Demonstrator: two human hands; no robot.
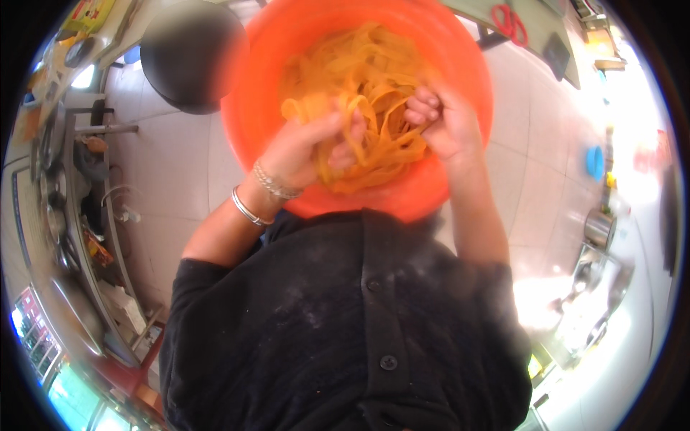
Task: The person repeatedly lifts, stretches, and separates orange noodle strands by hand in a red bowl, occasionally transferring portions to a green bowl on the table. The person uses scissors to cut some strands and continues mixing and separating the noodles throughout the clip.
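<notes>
A large orange-red plastic basin [253,124] stands before me, holding a tangled heap of wide, flat yellow-orange strips [377,59] that look like noodles. My left hand [329,134], with two bracelets on its wrist, is in the heap over the basin. Several strips loop over and between its bent fingers. Across from it, my right hand [442,118] has its fingers curled in on a strip at the right side of the heap. Motion blur softens both hands, and some fingertips are hidden among the strips.
A dark round object [188,59] overlaps the basin's left side. Red-handled scissors [509,24] lie on a table at the upper right. Metal shelving [81,215] with pans and packets lines the left. On the right are a blue container [594,162] and a steel pot [600,229].
</notes>
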